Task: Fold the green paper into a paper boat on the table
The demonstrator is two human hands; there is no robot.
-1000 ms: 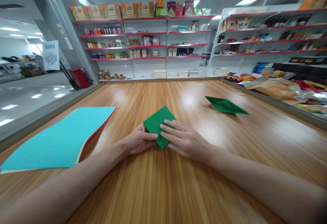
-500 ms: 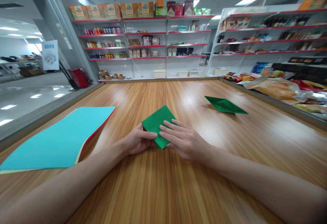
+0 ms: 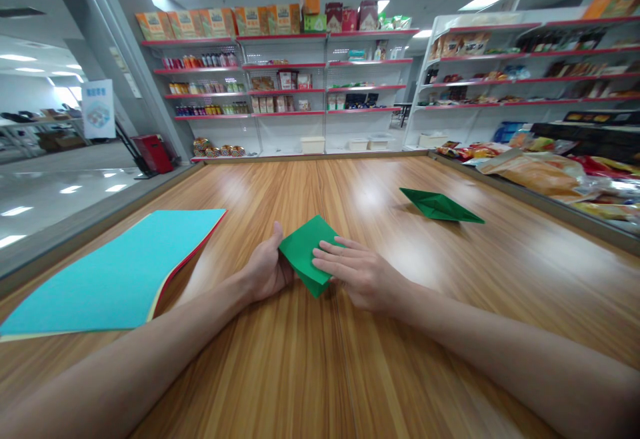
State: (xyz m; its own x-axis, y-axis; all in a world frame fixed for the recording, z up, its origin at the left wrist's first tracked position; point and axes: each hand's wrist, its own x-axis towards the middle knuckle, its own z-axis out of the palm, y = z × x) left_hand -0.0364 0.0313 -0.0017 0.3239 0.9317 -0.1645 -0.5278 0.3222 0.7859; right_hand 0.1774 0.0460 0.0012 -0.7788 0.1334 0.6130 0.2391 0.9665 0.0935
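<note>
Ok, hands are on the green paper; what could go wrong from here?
1. The folded green paper shows layers standing apart at its near corner, so pressing there might crease it off line.
2. The left hand has its thumb up, off the top face, so the paper could shift under the right hand.
3. The left forearm lies close to the paper stack's near corner and might nudge it.
</note>
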